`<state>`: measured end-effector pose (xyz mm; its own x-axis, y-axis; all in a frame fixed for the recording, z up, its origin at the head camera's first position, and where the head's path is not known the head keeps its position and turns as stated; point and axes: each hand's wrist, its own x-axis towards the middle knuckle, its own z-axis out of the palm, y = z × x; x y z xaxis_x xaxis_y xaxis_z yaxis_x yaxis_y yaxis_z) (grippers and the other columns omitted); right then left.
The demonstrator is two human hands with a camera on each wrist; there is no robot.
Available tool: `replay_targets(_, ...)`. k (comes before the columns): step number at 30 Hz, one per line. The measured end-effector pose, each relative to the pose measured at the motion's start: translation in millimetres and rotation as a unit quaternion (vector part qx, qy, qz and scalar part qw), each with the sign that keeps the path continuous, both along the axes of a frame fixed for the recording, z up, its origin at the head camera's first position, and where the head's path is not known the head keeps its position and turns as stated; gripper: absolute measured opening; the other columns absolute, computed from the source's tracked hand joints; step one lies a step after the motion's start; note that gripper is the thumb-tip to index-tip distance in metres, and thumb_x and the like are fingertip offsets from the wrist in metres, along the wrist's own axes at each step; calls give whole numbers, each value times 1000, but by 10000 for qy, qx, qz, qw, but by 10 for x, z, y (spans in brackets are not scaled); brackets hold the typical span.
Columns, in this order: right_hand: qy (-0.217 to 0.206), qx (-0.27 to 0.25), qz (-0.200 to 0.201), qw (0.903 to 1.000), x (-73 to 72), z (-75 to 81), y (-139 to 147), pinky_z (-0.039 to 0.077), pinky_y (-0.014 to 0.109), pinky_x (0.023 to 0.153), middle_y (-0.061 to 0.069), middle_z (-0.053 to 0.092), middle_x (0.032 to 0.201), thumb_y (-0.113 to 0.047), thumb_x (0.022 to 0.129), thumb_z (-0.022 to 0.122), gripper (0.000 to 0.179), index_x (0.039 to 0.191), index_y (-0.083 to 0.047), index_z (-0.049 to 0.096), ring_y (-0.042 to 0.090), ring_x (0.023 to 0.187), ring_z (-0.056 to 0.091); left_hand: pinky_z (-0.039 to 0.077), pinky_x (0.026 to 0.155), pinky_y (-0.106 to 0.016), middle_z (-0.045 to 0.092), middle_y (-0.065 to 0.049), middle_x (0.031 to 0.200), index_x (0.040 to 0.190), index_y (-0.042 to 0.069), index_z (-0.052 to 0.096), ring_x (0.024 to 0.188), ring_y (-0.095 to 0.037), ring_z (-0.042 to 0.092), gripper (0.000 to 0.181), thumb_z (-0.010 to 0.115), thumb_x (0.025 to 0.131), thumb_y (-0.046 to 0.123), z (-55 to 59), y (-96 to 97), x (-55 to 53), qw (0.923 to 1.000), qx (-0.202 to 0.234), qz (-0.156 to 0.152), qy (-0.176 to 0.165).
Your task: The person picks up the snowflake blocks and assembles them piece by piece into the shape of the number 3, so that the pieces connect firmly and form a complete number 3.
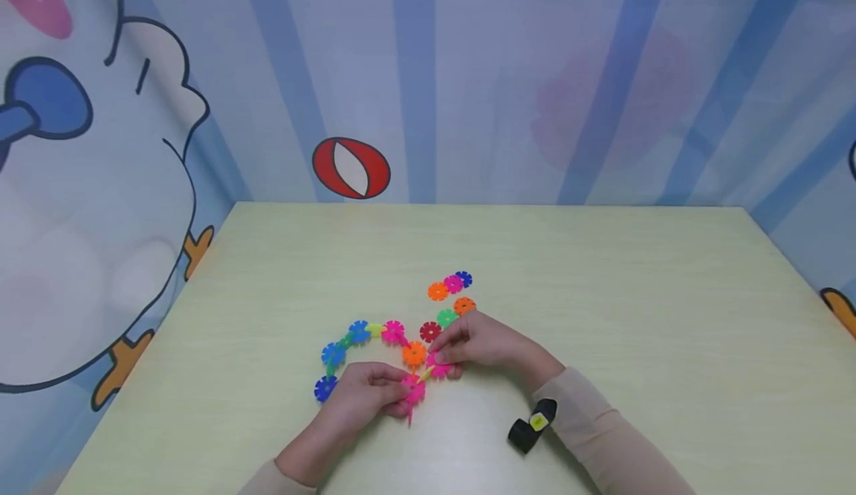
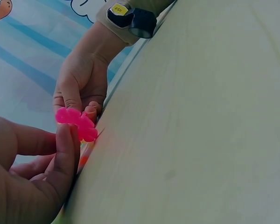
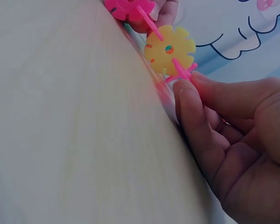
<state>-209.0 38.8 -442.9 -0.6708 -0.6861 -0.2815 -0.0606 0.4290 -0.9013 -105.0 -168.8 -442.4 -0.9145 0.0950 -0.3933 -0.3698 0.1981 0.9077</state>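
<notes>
My left hand (image 1: 364,395) pinches a pink slotted plastic disc (image 1: 413,389) at the near end of a curved chain of linked discs. My right hand (image 1: 483,343) pinches another pink disc (image 1: 438,368) between thumb and fingertips. A yellow disc (image 3: 164,53) joins these two pink discs, set edgewise into their slots. Behind them, an orange disc (image 1: 414,354) belongs to the same chain. From there the chain arcs left through pink, yellow, green and blue discs (image 1: 333,354). Part of the chain is hidden behind the left hand.
Beyond the right hand lie a dark red disc (image 1: 430,332), a green disc (image 1: 446,319) and an orange disc (image 1: 464,305). Farther back is a short row of orange, pink (image 1: 453,284) and blue discs. A black camera (image 1: 533,426) is strapped to the right wrist. A printed backdrop stands behind the pale table (image 1: 635,279).
</notes>
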Motion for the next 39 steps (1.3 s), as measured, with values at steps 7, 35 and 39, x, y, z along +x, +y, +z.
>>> replay_targets(7,627,355,173,9973,-77,133,5,54,29,70,1,68,77,-12,90,67,16,104,-7,72,16,65,64,58,70,-30,72,-9,86,110,-10,64,68,-15,69,23,62,92,4,-6,-15,-14,10000,26,-19,-41)
replay_targets(35,1796,1030,638,9763,-431,219,-208,48,25,73,-1,60,91,-14,78,80,28,105,-10,73,14,83,54,58,70,-31,71,-9,86,112,-10,63,69,-17,70,24,62,91,3,3,-21,-11,10000,6,-45,-50)
replay_targets(39,1900,1142,714,9725,-437,210,-228,47,25,74,-2,60,91,-14,77,82,28,104,-10,74,13,82,54,58,70,-31,71,-9,86,112,-10,63,69,-17,70,24,61,92,3,6,-21,-16,9999,20,-37,-91)
